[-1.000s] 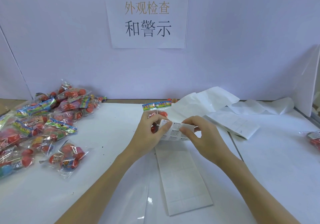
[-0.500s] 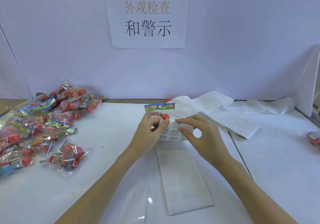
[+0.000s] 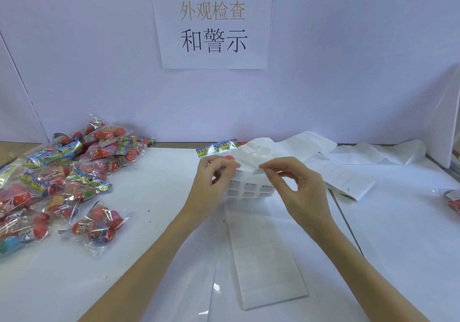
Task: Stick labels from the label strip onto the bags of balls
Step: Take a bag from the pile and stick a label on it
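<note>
At the centre of the frame our left hand (image 3: 212, 185) gripped a bag of balls (image 3: 219, 147) together with the label strip (image 3: 251, 190), fingers curled round both. Our right hand (image 3: 296, 185) pinched a label (image 3: 257, 171) at the strip's upper edge between thumb and forefinger, the other fingers loosely bent. The strip's blank backing (image 3: 266, 262) trailed down the white bench (image 3: 154, 217) toward the lower centre. A pile of bagged balls (image 3: 62, 180) lay at the left of the frame.
</note>
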A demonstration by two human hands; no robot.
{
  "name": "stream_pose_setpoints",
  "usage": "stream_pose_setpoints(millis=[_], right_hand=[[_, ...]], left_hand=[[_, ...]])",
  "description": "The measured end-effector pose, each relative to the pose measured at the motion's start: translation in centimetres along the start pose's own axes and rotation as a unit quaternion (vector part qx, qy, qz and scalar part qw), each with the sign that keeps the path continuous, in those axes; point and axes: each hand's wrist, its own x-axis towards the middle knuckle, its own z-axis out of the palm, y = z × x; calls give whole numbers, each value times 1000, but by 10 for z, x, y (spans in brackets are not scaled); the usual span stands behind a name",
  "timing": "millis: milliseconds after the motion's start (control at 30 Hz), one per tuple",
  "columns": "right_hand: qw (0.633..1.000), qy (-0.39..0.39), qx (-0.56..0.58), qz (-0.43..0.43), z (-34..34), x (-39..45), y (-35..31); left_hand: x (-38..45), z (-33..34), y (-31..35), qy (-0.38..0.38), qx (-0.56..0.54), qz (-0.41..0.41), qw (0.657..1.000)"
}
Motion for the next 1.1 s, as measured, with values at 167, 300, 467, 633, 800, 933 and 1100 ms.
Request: stream_pose_setpoints(millis=[167, 300, 467, 633, 800, 933, 1100], right_hand=[[994, 14, 62, 87, -4, 3, 0], [993, -4, 66, 97, -2, 2, -1], [991, -55, 71, 101, 4, 0, 1], [993, -61, 34, 95, 7, -2, 7], [993, -54, 45, 98, 7, -3, 9], [990, -45, 74, 108, 6, -1, 8], [993, -70, 34, 91, 7, -3, 8]], left_hand=[[4, -11, 4, 28, -44, -3, 999], [4, -12, 3, 2, -64, -25, 998], [1, -5, 2, -58, -84, -27, 994], [-3, -1, 0, -117, -93, -10, 989], [0, -4, -3, -140, -141, -31, 980], [1, -5, -3, -155, -160, -33, 974], [-1, -3, -3, -158, -140, -26, 977]])
